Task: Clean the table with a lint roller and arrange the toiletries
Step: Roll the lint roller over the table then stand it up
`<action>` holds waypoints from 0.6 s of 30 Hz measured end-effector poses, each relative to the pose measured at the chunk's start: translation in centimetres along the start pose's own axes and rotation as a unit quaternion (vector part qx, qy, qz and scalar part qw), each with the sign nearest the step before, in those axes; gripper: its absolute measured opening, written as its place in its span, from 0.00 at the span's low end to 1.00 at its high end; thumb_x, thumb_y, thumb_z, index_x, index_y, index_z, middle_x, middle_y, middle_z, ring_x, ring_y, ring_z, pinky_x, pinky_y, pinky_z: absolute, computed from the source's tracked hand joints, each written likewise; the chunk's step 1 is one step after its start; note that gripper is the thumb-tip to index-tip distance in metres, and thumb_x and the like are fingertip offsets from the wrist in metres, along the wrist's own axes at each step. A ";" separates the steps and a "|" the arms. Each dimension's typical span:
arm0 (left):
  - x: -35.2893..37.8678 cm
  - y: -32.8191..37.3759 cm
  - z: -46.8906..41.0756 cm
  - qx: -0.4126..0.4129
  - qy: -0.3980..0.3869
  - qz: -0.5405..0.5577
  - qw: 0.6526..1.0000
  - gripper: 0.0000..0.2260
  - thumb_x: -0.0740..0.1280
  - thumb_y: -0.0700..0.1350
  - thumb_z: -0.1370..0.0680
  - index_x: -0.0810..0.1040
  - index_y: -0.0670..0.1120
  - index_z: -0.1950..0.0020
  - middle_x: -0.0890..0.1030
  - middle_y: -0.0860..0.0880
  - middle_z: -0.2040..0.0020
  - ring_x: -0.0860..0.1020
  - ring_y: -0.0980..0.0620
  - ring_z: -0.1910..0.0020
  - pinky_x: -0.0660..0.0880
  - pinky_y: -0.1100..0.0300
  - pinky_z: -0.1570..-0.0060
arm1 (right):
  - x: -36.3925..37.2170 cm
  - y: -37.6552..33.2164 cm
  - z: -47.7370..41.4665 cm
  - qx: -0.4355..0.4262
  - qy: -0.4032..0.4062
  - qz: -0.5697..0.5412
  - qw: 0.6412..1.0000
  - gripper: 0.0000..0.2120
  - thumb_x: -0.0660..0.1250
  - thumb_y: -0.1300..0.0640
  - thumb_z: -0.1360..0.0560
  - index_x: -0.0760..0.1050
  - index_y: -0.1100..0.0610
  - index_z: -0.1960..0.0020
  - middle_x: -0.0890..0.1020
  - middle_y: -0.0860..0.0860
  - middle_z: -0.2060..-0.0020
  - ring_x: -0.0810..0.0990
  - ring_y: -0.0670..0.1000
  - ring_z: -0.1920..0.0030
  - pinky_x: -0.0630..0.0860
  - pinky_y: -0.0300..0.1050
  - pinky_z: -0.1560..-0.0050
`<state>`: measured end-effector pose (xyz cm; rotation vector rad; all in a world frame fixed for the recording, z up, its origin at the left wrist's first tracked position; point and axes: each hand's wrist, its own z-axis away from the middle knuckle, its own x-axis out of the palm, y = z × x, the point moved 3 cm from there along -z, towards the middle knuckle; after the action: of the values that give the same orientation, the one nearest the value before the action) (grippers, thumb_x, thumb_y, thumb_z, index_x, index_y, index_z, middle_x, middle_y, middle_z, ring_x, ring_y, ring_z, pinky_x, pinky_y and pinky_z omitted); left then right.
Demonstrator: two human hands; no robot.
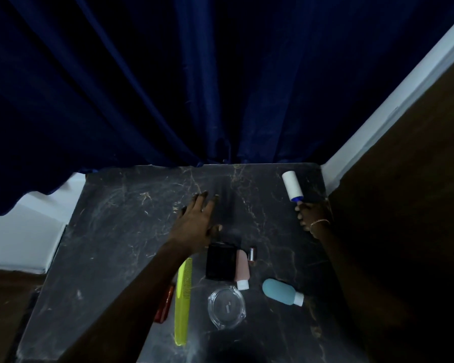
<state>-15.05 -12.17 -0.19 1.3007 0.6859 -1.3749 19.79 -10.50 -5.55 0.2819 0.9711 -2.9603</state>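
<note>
**A:** So, how should the rolling go from here?

**B:** My judgement is long, overlapping strokes across the bare far half of the desk (pixel 110 231). Work from the right edge toward the left, pressing the sheet flat so it rolls rather than skids. The toiletries crowd the near half, so they would need shifting onto the cleaned part before that side gets done.

**A:** Where is the lint roller (pixel 292 186)?

**B:** At the far right corner of the desk, close to the wall, with its white head pointing away toward the blue curtain (pixel 168 87). I cannot tell whether the head touches the surface.

**A:** And the right hand (pixel 311 218)?

**B:** Its fingers are curled round the roller's handle, just below the blue collar, in a firm closed grasp.

**A:** The left hand (pixel 197 218)?

**B:** Released, with fingers straight and spread and the palm down on the middle of the desk, holding nothing. It looks like a steadying hand.

**A:** What lies near it?

**B:** A black box (pixel 220 262) sits just behind the thumb, with a pink tube (pixel 242 269) just beside it. A yellow-green comb (pixel 182 302) lies along the forearm. A glass dish (pixel 226 307) sits nearer the front, and a blue bottle (pixel 281 290) lies off to the right, apart.
</note>
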 end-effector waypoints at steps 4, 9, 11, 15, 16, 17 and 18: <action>0.1 0.0 -0.3 -0.004 0.003 0.001 1.000 0.37 0.63 0.61 0.19 0.48 0.54 0.16 0.50 0.46 0.15 0.51 0.42 0.16 0.59 0.37 0.22 | 4.5 0.1 0.1 -0.052 0.049 0.041 0.997 0.14 0.58 0.59 0.18 0.71 0.58 0.62 0.68 0.55 0.72 0.67 0.47 0.83 0.61 0.29 0.80; 0.2 -0.1 -0.5 -0.016 -0.004 0.007 1.000 0.37 0.64 0.62 0.20 0.49 0.55 0.17 0.52 0.46 0.15 0.53 0.41 0.17 0.61 0.35 0.23 | 10.8 0.8 1.1 -0.120 0.033 0.133 0.983 0.10 0.60 0.63 0.20 0.76 0.63 0.58 0.69 0.54 0.74 0.70 0.49 0.79 0.62 0.36 0.76; 0.2 -0.2 -0.5 -0.012 -0.003 0.002 1.000 0.36 0.64 0.62 0.20 0.52 0.54 0.17 0.54 0.45 0.16 0.55 0.41 0.17 0.62 0.36 0.23 | 12.7 1.2 1.7 -0.144 0.020 0.199 0.969 0.13 0.61 0.62 0.20 0.80 0.70 0.54 0.74 0.59 0.71 0.73 0.53 0.68 0.66 0.42 0.67; 0.2 -0.6 -0.5 -0.017 -0.010 0.006 1.000 0.37 0.60 0.66 0.20 0.52 0.52 0.16 0.53 0.44 0.15 0.53 0.41 0.16 0.59 0.35 0.22 | 14.8 1.4 2.7 -0.185 0.025 0.289 0.939 0.15 0.61 0.60 0.20 0.81 0.70 0.49 0.83 0.68 0.52 0.83 0.62 0.52 0.75 0.49 0.53; 0.1 -0.6 -0.5 -0.018 -0.011 0.006 1.000 0.38 0.59 0.68 0.20 0.51 0.52 0.16 0.53 0.44 0.15 0.52 0.42 0.16 0.58 0.35 0.21 | 14.9 1.3 2.8 -0.192 0.028 0.306 0.932 0.15 0.60 0.60 0.20 0.81 0.70 0.49 0.83 0.67 0.50 0.83 0.62 0.50 0.75 0.49 0.52; 0.1 -0.7 -0.5 -0.019 -0.011 0.005 1.000 0.38 0.58 0.69 0.20 0.50 0.53 0.16 0.52 0.44 0.15 0.51 0.42 0.16 0.57 0.35 0.21 | 14.8 1.2 2.8 -0.199 0.036 0.319 0.926 0.15 0.60 0.59 0.20 0.82 0.69 0.49 0.83 0.67 0.49 0.83 0.62 0.49 0.75 0.49 0.52; 0.1 -0.7 -0.5 -0.019 -0.012 0.002 1.000 0.39 0.57 0.70 0.20 0.50 0.53 0.16 0.52 0.44 0.15 0.50 0.42 0.16 0.56 0.35 0.21 | 14.5 1.0 2.7 -0.201 0.052 0.326 0.922 0.15 0.61 0.59 0.20 0.82 0.69 0.49 0.83 0.67 0.49 0.83 0.62 0.49 0.75 0.49 0.52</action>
<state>-15.52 -11.61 -0.59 1.2531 0.6882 -1.3657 5.17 -12.27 -6.48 0.6114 1.1768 -2.1152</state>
